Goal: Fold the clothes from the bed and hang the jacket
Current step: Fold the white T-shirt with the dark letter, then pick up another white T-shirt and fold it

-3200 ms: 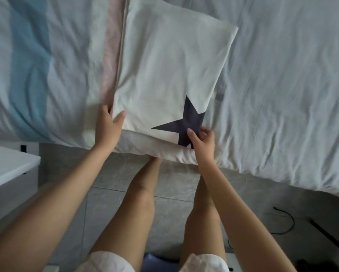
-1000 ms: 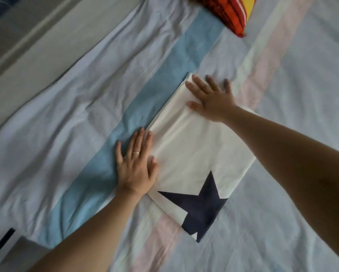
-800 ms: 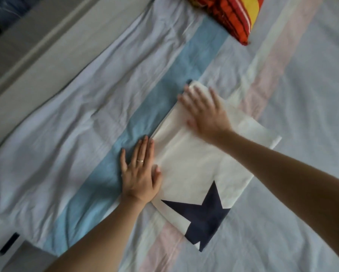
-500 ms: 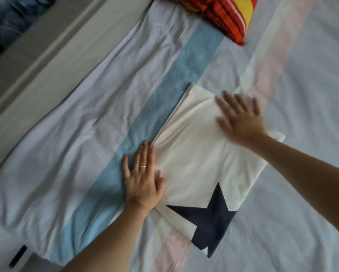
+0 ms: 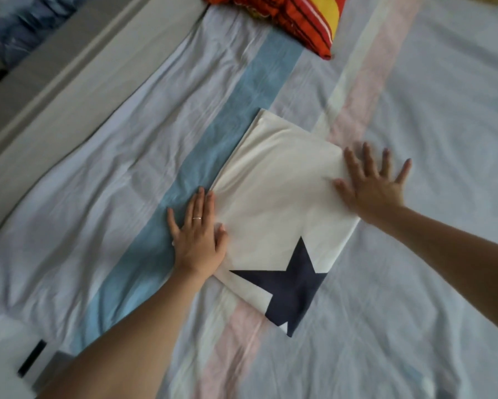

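Soft dim daylight, slight motion blur

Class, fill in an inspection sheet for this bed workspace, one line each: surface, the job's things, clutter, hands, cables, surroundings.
Surface: bed sheet, creased, with blue and pink stripes.
Job's things: folded cream garment with a dark star, lying flat on the sheet.
Clutter: red and yellow striped cloth at the far edge of the view.
Hands: left hand flat, across the garment's left edge; right hand flat, fingers spread, at its right edge.
Cables: nothing seen.
Surroundings: grey bed frame to the left; beyond it, too blurred to tell.
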Available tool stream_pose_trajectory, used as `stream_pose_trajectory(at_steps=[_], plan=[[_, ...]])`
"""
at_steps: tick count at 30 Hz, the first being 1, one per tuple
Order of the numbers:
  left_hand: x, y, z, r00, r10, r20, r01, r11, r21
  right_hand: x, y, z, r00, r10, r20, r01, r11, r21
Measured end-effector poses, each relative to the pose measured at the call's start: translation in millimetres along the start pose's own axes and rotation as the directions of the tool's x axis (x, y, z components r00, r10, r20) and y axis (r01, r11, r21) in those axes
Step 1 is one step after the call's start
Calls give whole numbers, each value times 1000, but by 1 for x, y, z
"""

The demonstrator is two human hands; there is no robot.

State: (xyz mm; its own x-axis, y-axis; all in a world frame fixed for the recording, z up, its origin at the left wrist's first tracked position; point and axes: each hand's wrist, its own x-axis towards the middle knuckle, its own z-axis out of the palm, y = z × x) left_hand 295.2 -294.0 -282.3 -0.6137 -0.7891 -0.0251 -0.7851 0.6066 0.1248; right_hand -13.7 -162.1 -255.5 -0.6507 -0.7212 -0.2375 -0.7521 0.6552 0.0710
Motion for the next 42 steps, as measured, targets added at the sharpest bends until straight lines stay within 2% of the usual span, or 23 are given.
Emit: stream_pose_trajectory(at_steps=[2,4,6,7,8,10,12,13,14,16,19,21,24,26,27,29,30,32,35,37,39,41,42], plan=[[-1,13,-9,994,-82,-77,78,996,-47,-19,-21,-6,976,-181,-124,176,983,-44],[-10,38,-20,987,-77,-138,63,993,-103,-47,-45,-3,891,-428,-153,420,904,-82],[-36,68,-19,989,105,-109,-117,987,-111,-79,-57,10,763,-646,-24,636,757,-149],[-55,81,-14,974,220,-59,-224,970,-92,-88,-53,17,731,-682,35,677,717,-165],[-75,90,-7,947,320,10,-320,946,-52,-92,-45,22,739,-670,77,673,724,-152],[-118,93,7,892,432,131,-441,896,49,-100,-14,27,838,-537,96,545,831,-109],[-142,83,15,900,393,191,-415,905,92,-99,15,31,963,-256,80,258,966,-16],[-153,84,10,913,349,214,-374,923,91,-106,30,30,983,-132,129,132,991,5],[-160,86,8,918,304,255,-335,938,90,-112,38,27,982,-64,177,64,998,8],[-176,101,-8,904,215,369,-258,963,71,-137,53,17,975,-68,209,56,997,59],[-192,123,-21,897,71,437,-83,996,9,-170,65,16,977,-200,73,182,963,201],[-212,168,-38,832,122,541,-115,992,-46,-219,109,16,969,-243,51,221,939,262],[-228,230,-42,746,283,603,-265,957,-121,-293,179,27,965,-248,86,210,926,313],[-233,272,-32,691,328,644,-320,938,-135,-335,226,37,975,-186,125,134,930,343],[-243,319,-24,659,359,662,-353,924,-149,-368,274,41,980,-112,166,50,940,338],[-246,365,-16,621,380,686,-398,906,-143,-407,319,49,968,-4,250,-89,928,362],[-259,411,-9,578,419,700,-452,879,-152,-437,361,47,947,71,315,-184,920,346],[-264,453,-2,516,467,719,-535,830,-155,-468,401,51,915,154,374,-297,883,363],[-281,545,11,406,523,749,-650,742,-166,-516,483,52,869,260,421,-411,852,323],[-280,584,11,399,503,767,-645,748,-156,-529,518,56,849,310,428,-456,839,297],[-278,625,18,408,444,798,-613,781,-120,-533,552,62,835,417,359,-528,792,307],[-280,647,22,432,366,824,-568,820,-66,-528,574,69,798,521,303,-603,696,391],[-282,656,27,450,338,826,-564,825,-31,-523,584,75,760,581,289,-643,613,458]])
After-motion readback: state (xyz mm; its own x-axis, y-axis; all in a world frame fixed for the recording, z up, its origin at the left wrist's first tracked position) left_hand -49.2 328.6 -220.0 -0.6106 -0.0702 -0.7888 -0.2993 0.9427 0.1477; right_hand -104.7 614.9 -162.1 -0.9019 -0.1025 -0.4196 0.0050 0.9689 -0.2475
